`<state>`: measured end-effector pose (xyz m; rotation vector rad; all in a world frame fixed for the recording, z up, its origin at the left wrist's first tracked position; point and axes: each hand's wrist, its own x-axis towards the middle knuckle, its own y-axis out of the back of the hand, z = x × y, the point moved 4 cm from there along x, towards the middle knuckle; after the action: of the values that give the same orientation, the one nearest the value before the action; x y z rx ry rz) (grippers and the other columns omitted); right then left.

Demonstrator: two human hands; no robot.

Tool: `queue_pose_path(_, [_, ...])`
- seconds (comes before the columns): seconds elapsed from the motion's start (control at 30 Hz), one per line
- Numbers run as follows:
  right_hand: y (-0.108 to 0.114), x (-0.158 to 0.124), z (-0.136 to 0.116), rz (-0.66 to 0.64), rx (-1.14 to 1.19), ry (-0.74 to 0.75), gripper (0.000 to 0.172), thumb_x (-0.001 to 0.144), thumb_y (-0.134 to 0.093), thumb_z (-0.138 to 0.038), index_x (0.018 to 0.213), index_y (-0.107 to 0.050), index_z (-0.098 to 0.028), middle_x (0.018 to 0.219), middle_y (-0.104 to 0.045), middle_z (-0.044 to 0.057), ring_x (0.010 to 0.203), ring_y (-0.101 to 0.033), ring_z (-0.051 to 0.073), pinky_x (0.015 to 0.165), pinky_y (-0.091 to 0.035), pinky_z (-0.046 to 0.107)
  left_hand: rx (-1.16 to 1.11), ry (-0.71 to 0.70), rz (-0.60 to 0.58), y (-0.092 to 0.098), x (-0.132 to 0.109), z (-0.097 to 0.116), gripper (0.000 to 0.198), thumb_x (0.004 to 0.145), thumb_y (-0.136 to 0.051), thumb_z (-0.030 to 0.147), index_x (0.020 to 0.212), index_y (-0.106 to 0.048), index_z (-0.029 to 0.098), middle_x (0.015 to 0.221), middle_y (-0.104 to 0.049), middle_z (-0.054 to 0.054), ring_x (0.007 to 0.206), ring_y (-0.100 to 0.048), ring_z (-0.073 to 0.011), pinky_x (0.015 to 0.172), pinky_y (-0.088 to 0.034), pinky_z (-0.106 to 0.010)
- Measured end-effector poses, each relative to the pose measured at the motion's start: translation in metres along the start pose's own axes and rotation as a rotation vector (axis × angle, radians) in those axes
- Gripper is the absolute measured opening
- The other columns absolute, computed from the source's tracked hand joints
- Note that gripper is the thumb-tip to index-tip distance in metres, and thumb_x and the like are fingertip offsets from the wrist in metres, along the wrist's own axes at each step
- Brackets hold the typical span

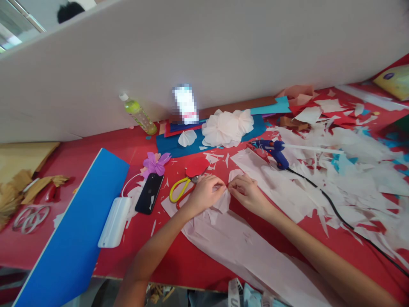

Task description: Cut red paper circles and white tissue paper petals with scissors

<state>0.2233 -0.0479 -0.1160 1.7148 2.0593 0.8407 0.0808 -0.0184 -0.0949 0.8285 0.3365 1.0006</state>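
Note:
My left hand (209, 192) and my right hand (246, 190) are close together over the red table, fingertips pinched on a small piece of pale pink paper (225, 202). Below them a long sheet of pale pink paper (243, 247) stretches toward the front edge. Just left of my left hand lie scissors (179, 189) with yellow and red handles, their blades partly covered by a red paper piece (195, 167). Behind my hands, a cluster of pale pink paper flowers (225, 128) and a single pleated petal (187, 138) rest on blue paper.
A blue glue gun (275, 151) with a white stick and black cord (332, 202) lies to the right, among heaped paper scraps (358, 179). Leftward are a black phone (150, 194), white power bank (115, 221), purple flower (156, 163), blue board (73, 230) and bottle (139, 114). A lit phone (185, 104) leans against the partition.

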Motion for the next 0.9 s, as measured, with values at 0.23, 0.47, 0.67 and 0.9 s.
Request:
queue_pose_path(0.23, [-0.005,-0.002,0.004,0.038,-0.084,-0.087,0.018,0.083,-0.043,-0.022,0.07,-0.055,-0.021,0.078,-0.063,0.002,0.079,-0.052,0.019,0.07,-0.028,0.034,-0.237,0.16,-0.13,0.012,0.003,-0.003,0.014,0.084,-0.048,0.019,0.093,-0.057,0.018,0.091,-0.065,-0.002,0.084,-0.06,-0.0141,0.073,-0.047,-0.024])
queue_pose_path(0.47, [-0.014,-0.003,0.011,0.038,-0.113,-0.127,0.019,0.081,-0.043,-0.022,0.067,-0.055,-0.02,0.077,-0.064,0.003,0.08,-0.052,0.021,0.069,-0.025,0.035,-0.105,0.114,-0.094,0.005,0.0,-0.013,0.017,0.083,-0.047,0.014,0.095,-0.057,0.02,0.094,-0.064,-0.002,0.088,-0.059,-0.0146,0.078,-0.046,-0.027])
queue_pose_path(0.67, [-0.016,-0.005,0.012,0.147,-0.261,-0.096,0.019,0.081,-0.048,-0.022,0.068,-0.061,-0.021,0.081,-0.063,0.003,0.086,-0.048,0.022,0.073,-0.023,0.037,0.213,-0.01,0.062,0.002,-0.011,-0.013,0.018,0.085,-0.045,0.012,0.091,-0.06,0.021,0.097,-0.061,-0.003,0.095,-0.053,-0.0171,0.088,-0.039,-0.033])
queue_pose_path(0.9, [-0.013,-0.006,0.003,0.141,-0.48,-0.065,0.022,0.085,-0.049,-0.024,0.071,-0.065,-0.021,0.084,-0.061,0.005,0.088,-0.046,0.023,0.077,-0.022,0.04,0.375,-0.195,-0.05,-0.017,-0.033,0.002,0.034,0.083,-0.042,0.007,0.105,-0.062,0.024,0.103,-0.059,-0.005,0.099,-0.05,-0.0189,0.097,-0.03,-0.04])
